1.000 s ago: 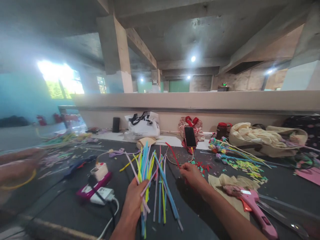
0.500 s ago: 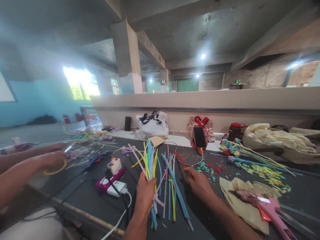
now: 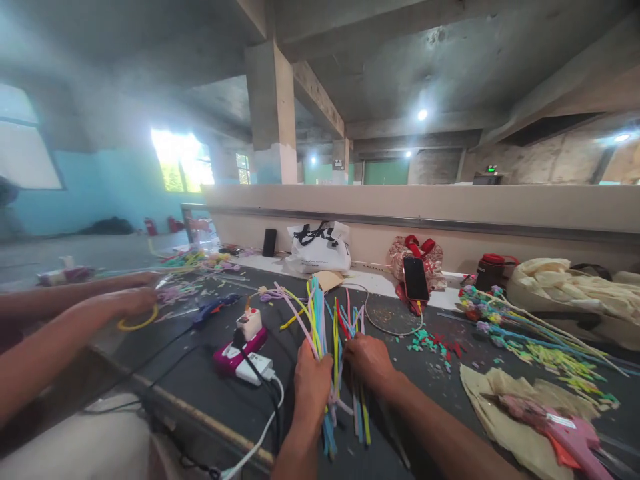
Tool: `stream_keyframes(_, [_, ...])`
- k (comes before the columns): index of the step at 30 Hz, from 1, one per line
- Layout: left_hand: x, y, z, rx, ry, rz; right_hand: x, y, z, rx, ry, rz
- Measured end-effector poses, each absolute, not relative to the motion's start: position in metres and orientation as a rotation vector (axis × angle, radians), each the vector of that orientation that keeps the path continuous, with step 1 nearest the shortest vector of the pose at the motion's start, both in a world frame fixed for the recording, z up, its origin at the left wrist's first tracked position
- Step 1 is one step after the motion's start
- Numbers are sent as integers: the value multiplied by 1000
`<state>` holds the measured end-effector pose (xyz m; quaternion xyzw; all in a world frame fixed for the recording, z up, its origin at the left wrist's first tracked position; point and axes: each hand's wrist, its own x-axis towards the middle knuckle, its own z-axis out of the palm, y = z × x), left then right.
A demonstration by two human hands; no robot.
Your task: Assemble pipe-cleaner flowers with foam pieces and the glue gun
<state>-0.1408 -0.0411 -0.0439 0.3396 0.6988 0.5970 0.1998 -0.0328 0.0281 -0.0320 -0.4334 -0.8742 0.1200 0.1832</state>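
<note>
My left hand (image 3: 311, 380) is wrapped round a bundle of blue, yellow and lilac pipe cleaners (image 3: 317, 310), whose ends stick out above and below the fist. Just to its right, my right hand (image 3: 369, 360) is closed on a second, looser bunch of pipe cleaners (image 3: 361, 417). A red pipe cleaner (image 3: 343, 321) stands up among the tops of that bunch. Both hands are low over the dark tabletop, close together. The fingertips of my right hand are hidden behind the knuckles.
A purple-and-white power strip (image 3: 243, 360) with cables lies left of my hands. On the right are a pink glue gun (image 3: 570, 427) on brown paper (image 3: 487, 400), teal and red scraps (image 3: 430, 342) and a propped phone (image 3: 416, 279). At far left, another person's hands (image 3: 137, 297) hold a yellow stem.
My right hand has moved left from beside the loose pipe cleaners and closed round them, bringing the red one in among them. My left hand keeps its bundle. The view has turned slightly left.
</note>
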Motion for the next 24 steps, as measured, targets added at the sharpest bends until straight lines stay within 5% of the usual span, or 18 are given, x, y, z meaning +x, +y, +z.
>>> stream_keyframes(13, [-136, -42, -36, 1105, 2265, 1427, 0, 65, -31, -1132, -2264, 842])
stream_keyframes(24, [-130, -47, -39, 1563, 2537, 1646, 25, 40, -13, -1150, -2380, 500])
